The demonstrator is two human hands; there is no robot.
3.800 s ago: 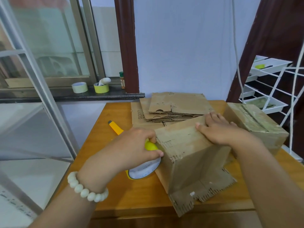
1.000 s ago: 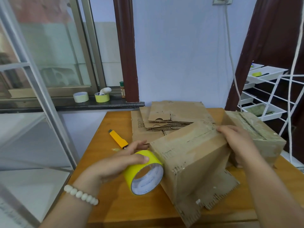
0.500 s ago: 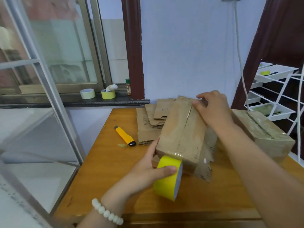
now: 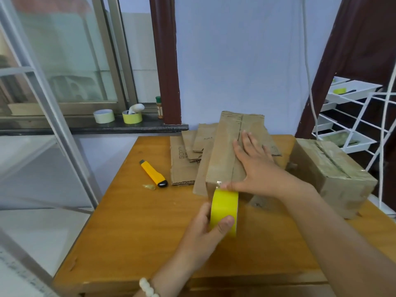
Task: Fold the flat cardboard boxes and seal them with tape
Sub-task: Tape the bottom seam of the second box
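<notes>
**Two hands start a tape strip on the box seam**

One folded brown cardboard box (image 4: 222,155) lies on the wooden table (image 4: 132,232) with its closed flaps facing up, the seam between them running away from the person. The right hand (image 4: 255,168) rests flat on that face, fingers straight and spread beside the seam. Its thumb presses at the box's near edge, where a shiny end of tape looks stuck down. Just in front of that edge, the left hand (image 4: 205,230) grips the yellow roll of tape (image 4: 224,209), thumb curled over its outer band and fingers behind it.

Judged from this, the step is laying a strip along the seam. To do it well, anchor the end a little way down the box's near wall and pull the roll straight along the seam with steady tension. Then slide the flat palm behind the roll to smooth out bubbles. A gap between the flaps or a skewed pull would weaken the seal.

A yellow utility knife (image 4: 153,173) lies left of the box, at hand for the cut.
</notes>
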